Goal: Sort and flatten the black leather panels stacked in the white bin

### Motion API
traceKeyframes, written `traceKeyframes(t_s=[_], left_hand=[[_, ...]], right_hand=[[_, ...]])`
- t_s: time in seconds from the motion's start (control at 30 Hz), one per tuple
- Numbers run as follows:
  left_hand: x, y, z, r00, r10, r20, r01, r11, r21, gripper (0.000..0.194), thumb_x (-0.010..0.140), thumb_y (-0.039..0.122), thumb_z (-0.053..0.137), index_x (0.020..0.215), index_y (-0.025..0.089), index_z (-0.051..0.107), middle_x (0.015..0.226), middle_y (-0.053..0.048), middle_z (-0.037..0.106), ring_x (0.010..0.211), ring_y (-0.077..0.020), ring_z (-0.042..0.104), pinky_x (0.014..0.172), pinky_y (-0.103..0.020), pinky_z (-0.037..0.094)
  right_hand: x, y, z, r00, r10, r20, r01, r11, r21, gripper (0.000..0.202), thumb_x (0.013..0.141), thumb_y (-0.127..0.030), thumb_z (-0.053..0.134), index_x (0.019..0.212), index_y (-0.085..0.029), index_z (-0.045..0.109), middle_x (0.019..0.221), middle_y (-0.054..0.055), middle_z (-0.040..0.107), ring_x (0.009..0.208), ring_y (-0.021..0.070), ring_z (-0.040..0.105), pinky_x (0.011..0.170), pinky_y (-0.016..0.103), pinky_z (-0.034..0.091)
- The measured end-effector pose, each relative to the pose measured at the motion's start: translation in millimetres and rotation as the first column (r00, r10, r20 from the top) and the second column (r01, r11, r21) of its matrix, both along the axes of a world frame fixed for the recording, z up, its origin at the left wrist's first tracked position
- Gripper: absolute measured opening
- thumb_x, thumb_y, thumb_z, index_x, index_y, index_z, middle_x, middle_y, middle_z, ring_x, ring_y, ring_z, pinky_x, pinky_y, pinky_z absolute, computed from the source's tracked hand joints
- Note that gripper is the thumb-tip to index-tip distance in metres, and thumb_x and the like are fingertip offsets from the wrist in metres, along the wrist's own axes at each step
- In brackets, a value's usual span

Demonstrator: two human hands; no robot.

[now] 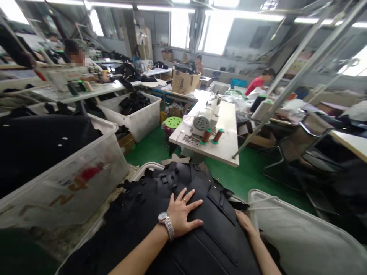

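A tall heap of black leather-like pieces (200, 229) with straps and buckles fills a bin in front of me. My left hand (182, 214), with a silver watch on the wrist and a ring, lies flat on top of the heap with fingers spread. My right hand (245, 223) rests at the heap's right side, its fingers tucked down along the edge of the black material; what they grip is hidden.
A clear plastic bin (86, 179) of black material stands at the left, and a white bin (301, 236) at the right. Ahead are a white table with a sewing machine (205, 118), a green floor (246, 175), metal poles and seated workers farther back.
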State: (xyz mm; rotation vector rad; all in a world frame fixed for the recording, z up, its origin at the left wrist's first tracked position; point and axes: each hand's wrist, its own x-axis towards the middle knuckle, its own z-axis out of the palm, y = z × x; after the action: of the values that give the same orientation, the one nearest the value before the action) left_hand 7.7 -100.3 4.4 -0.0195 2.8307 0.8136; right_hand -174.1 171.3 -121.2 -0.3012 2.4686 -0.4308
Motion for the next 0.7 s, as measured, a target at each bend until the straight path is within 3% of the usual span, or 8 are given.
traceKeyframes(t_s=[0.1, 0.23, 0.4, 0.47, 0.57, 0.7], left_hand=[[-11, 28, 3.1, 1.000, -0.013, 0.003, 0.013, 0.998, -0.054, 0.060, 0.069, 0.070, 0.035, 0.123, 0.045, 0.033, 0.141, 0.000, 0.021, 0.127, -0.0332, 0.018, 0.092, -0.068, 0.016], [-20, 54, -3.5, 0.999, 0.026, 0.022, -0.023, 0.994, -0.110, 0.056, 0.071, 0.069, 0.033, 0.122, 0.048, 0.032, 0.141, 0.004, 0.019, 0.128, -0.0312, 0.017, 0.095, -0.066, 0.013], [-38, 96, -20.6, 0.999, 0.034, 0.033, -0.028, 0.986, -0.164, 0.056, 0.069, 0.070, 0.034, 0.121, 0.050, 0.034, 0.141, 0.006, 0.020, 0.129, -0.0309, 0.015, 0.095, -0.067, 0.005], [-44, 111, -26.2, 1.000, 0.025, 0.012, -0.023, 0.985, -0.173, 0.055, 0.070, 0.070, 0.033, 0.120, 0.049, 0.035, 0.140, 0.006, 0.021, 0.129, -0.0301, 0.014, 0.095, -0.067, 0.003], [-48, 124, -28.1, 1.000, 0.006, -0.007, -0.007, 0.980, -0.197, 0.055, 0.070, 0.070, 0.031, 0.120, 0.047, 0.037, 0.140, 0.005, 0.023, 0.129, -0.0291, 0.014, 0.096, -0.066, 0.004], [-49, 127, -20.3, 0.999, -0.012, 0.040, 0.022, 0.960, -0.278, 0.054, 0.072, 0.066, 0.035, 0.121, 0.044, 0.038, 0.139, 0.003, 0.024, 0.129, -0.0289, 0.016, 0.096, -0.064, 0.009]], right_hand=[[4, 28, -34.5, 0.989, -0.144, 0.022, 0.146, 0.975, -0.166, 0.043, 0.076, -0.033, 0.032, 0.103, -0.016, 0.062, 0.111, 0.006, 0.057, 0.107, 0.0246, 0.049, 0.090, 0.033, 0.039], [4, 47, -87.3, 0.959, -0.276, 0.062, 0.278, 0.883, -0.378, 0.038, 0.071, -0.040, 0.042, 0.096, -0.022, 0.065, 0.108, 0.002, 0.059, 0.106, 0.0258, 0.050, 0.092, 0.034, 0.037], [-9, 72, -140.9, 0.905, -0.391, 0.166, 0.420, 0.767, -0.485, 0.028, 0.073, -0.039, 0.054, 0.089, -0.019, 0.065, 0.105, 0.007, 0.060, 0.104, 0.0237, 0.051, 0.094, 0.037, 0.036], [-15, 84, -150.2, 0.877, -0.434, 0.206, 0.476, 0.727, -0.494, 0.027, 0.078, -0.039, 0.053, 0.090, -0.017, 0.062, 0.106, 0.008, 0.059, 0.104, 0.0204, 0.050, 0.095, 0.040, 0.034], [-16, 103, -148.7, 0.820, -0.514, 0.254, 0.566, 0.657, -0.499, 0.031, 0.082, -0.041, 0.048, 0.096, -0.014, 0.058, 0.108, 0.008, 0.057, 0.105, 0.0191, 0.049, 0.095, 0.044, 0.032], [19, 131, -135.3, 0.736, -0.612, 0.288, 0.657, 0.543, -0.523, 0.052, 0.079, -0.054, 0.043, 0.101, -0.009, 0.056, 0.110, 0.014, 0.056, 0.110, 0.0233, 0.046, 0.099, 0.043, 0.028]])
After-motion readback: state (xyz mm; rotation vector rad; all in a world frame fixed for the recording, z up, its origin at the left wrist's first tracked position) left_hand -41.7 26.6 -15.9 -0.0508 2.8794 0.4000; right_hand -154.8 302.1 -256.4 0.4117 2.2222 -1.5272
